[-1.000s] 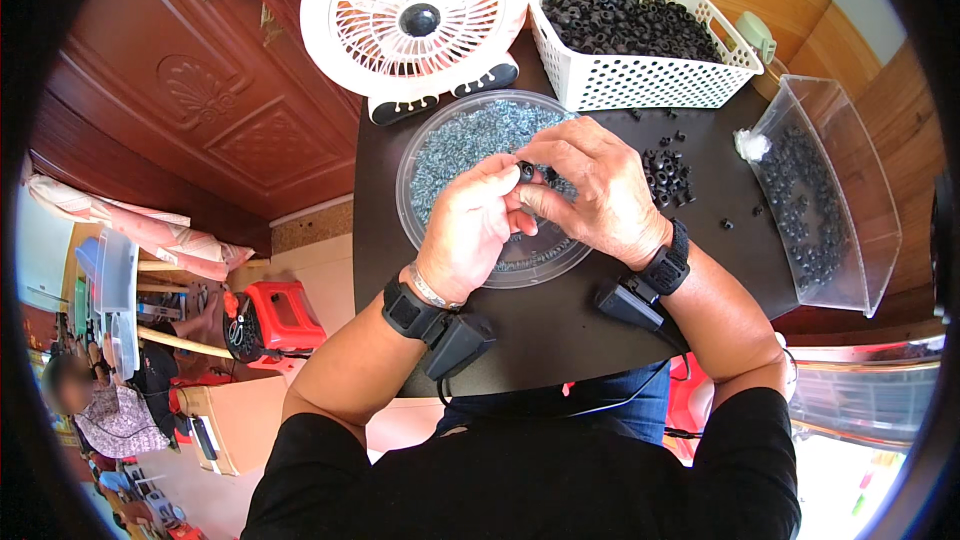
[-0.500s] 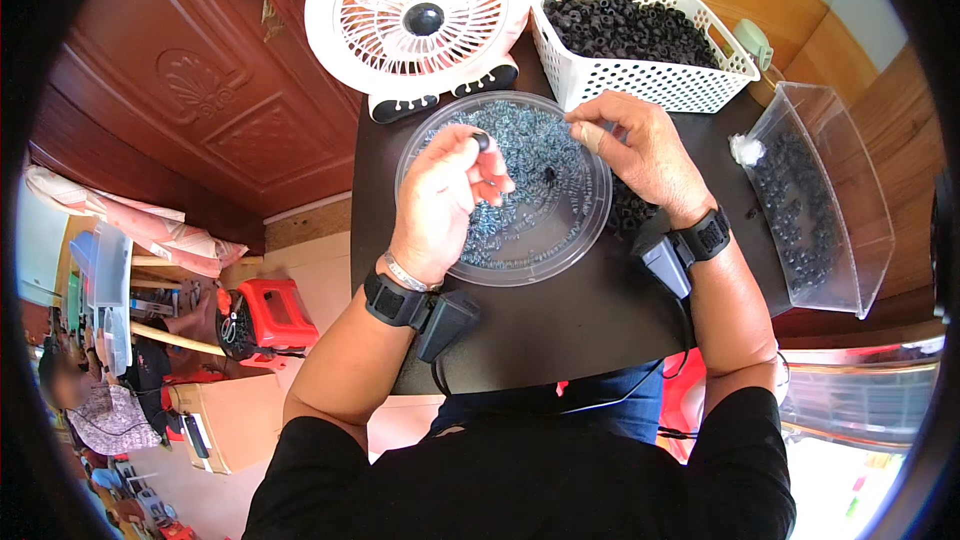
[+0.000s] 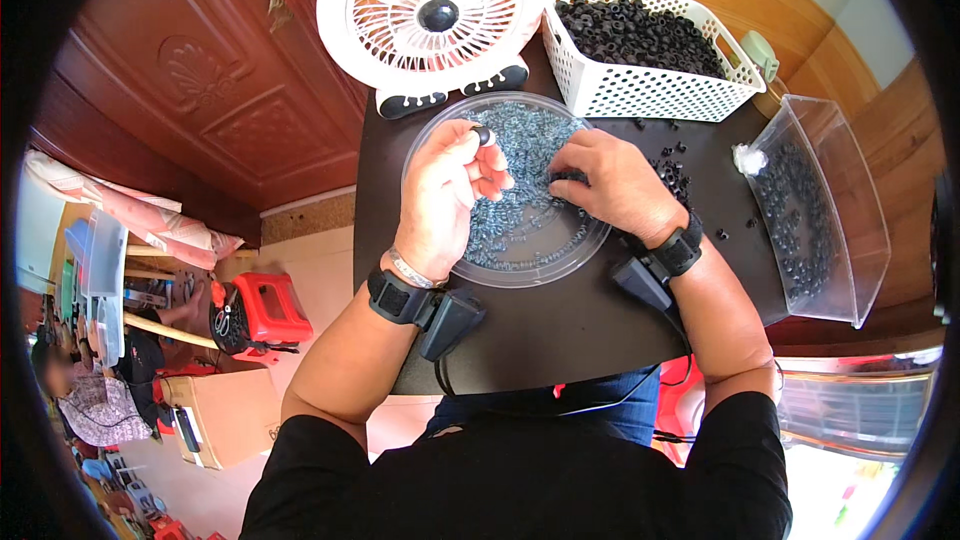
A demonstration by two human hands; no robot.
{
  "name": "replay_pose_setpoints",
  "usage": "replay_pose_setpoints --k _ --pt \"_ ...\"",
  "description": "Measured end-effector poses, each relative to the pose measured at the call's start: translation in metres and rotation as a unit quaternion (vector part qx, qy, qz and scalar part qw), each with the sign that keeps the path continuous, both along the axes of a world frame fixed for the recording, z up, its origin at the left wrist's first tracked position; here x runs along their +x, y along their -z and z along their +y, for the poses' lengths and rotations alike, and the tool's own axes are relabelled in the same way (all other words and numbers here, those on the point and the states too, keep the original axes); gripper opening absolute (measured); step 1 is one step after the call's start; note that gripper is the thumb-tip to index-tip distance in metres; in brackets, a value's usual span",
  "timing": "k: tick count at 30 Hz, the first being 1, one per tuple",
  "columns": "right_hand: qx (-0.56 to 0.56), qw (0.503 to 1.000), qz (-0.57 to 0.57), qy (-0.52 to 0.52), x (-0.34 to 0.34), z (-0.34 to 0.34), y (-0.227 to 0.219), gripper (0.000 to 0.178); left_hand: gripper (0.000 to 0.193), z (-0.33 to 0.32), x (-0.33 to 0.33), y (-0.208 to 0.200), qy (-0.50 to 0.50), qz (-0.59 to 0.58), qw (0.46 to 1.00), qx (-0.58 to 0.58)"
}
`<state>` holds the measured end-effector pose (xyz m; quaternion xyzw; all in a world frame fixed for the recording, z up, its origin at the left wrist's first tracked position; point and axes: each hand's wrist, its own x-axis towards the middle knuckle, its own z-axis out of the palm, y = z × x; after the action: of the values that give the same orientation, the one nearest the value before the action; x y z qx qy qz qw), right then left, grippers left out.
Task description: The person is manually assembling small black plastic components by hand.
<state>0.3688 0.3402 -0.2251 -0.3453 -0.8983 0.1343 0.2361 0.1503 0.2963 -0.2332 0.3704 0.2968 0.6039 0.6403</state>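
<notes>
My left hand (image 3: 435, 195) is raised over the left part of a round clear tray (image 3: 535, 274). Its thumb and index finger pinch a small black ring-like piece (image 3: 482, 135), and the other fingers curl loosely. Many small bluish metallic coils, like tiny springs (image 3: 520, 165), are spread across the tray. My right hand (image 3: 620, 185) reaches over the tray's right side with its fingertips bent down and together at the coils. What they hold, if anything, is hidden. Both wrists wear black straps with a box-shaped device.
Beyond the tray stand a white fan (image 3: 437, 15) and a white perforated basket (image 3: 655, 88) full of black ring-like pieces. More loose black pieces (image 3: 672, 172) lie beside my right hand. A clear bin (image 3: 850, 230) with dark pieces stands at the right. A person sits far left.
My right hand has moved from the tray's far right rim down among the coils, its fingertips closing there. My left hand keeps its pinch on the black piece. The whole view has shifted slightly.
</notes>
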Motion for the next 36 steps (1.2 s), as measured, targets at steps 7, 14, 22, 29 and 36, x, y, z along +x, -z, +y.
replay_pose_setpoints --k 7,14,22,29,36 --pt "0.057 0.998 -0.003 -0.004 -0.007 0.000 0.008 0.013 0.015 -0.002 0.007 0.002 0.021 0.012 0.999 -0.023" --pt "-0.226 0.930 0.291 -0.002 -0.013 -0.004 0.002 0.014 0.017 -0.008 0.015 0.006 0.098 0.030 0.994 -0.027" --pt "-0.322 0.844 0.415 -0.108 -0.017 -0.016 -0.002 0.018 0.023 -0.011 0.020 0.005 0.115 -0.013 0.993 0.039" --pt "-0.238 0.932 0.264 -0.075 -0.011 -0.020 -0.020 0.023 0.023 -0.009 0.019 0.008 0.125 -0.016 0.991 0.055" --pt "-0.331 0.862 0.384 -0.029 -0.012 -0.016 -0.008 0.016 0.020 -0.012 0.025 0.005 0.131 0.010 0.991 0.028"
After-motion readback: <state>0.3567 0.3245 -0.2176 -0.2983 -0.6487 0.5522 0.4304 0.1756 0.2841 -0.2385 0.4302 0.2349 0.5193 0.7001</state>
